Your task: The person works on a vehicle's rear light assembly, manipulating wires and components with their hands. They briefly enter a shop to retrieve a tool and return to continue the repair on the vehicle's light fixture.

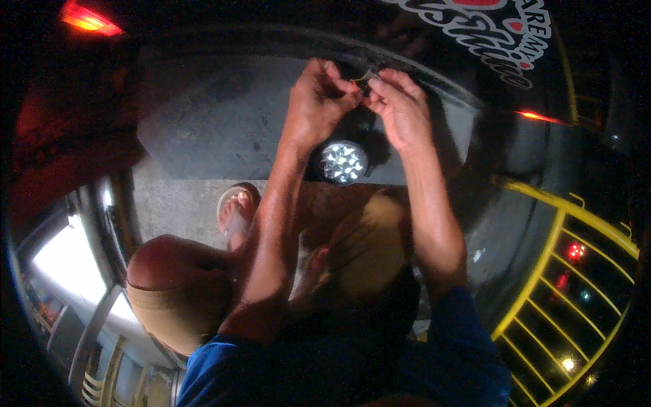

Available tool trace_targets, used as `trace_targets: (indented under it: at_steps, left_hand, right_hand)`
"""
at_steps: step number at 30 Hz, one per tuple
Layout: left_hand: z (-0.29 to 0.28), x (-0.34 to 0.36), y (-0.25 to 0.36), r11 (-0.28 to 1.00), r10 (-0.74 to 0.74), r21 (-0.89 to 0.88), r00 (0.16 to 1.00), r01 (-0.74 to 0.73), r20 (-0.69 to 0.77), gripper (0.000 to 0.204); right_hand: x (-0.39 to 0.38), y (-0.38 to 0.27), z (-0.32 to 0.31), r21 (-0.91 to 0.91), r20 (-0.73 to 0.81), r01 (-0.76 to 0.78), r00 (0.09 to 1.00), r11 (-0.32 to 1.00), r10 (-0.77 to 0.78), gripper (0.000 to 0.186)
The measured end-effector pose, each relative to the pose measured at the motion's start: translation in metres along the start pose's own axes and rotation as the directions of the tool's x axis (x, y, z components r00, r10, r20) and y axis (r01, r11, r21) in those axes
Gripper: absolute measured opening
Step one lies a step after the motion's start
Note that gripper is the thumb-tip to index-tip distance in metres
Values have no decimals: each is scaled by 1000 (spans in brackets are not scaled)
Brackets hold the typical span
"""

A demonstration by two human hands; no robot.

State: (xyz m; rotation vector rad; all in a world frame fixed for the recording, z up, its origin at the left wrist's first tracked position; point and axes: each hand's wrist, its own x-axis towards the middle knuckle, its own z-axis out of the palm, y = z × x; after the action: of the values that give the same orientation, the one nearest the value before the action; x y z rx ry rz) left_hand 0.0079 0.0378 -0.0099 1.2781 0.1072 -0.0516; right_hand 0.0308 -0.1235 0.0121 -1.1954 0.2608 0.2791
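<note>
My left hand (315,102) and my right hand (401,107) are raised close together near the top middle of the head view, against a dark vehicle body. Between the fingertips run thin wires (361,79), one yellowish and one reddish. The fingers of each hand are pinched on these wires; their exact ends are too small to make out. Just below the hands, a round lamp (343,163) with several bright white LEDs shines upward from the ground.
A dark vehicle panel (407,41) with a lettered sticker (485,41) spans the top. A red tail light (91,19) glows at the upper left. A yellow metal railing (542,271) stands at the right. My sandalled foot (237,203) rests on the concrete floor (173,207).
</note>
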Motion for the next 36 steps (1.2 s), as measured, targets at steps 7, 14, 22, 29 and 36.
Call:
trace_targets:
  at_steps: [7,14,22,29,36]
  left_hand:
    - [0,-2,-2,1000,22,1,1000,-22,3,36]
    - [0,2,-4,999,50,3,999,-50,8,36]
    - [-2,0,3,1000,16,21,1000,-16,4,36]
    - [4,-2,12,998,59,-20,998,-59,-19,23]
    - [-2,2,-8,998,41,43,999,-41,-4,35]
  right_hand:
    - [-2,-1,-2,17,-18,-16,1000,1000,16,20]
    - [3,0,-1,-40,-12,-5,1000,999,5,24]
    - [5,1,-2,-28,9,15,1000,1000,-14,23]
    - [5,1,-4,-15,52,-1,999,1000,2,22]
    - [5,4,-2,-49,-5,-1,1000,999,1,22]
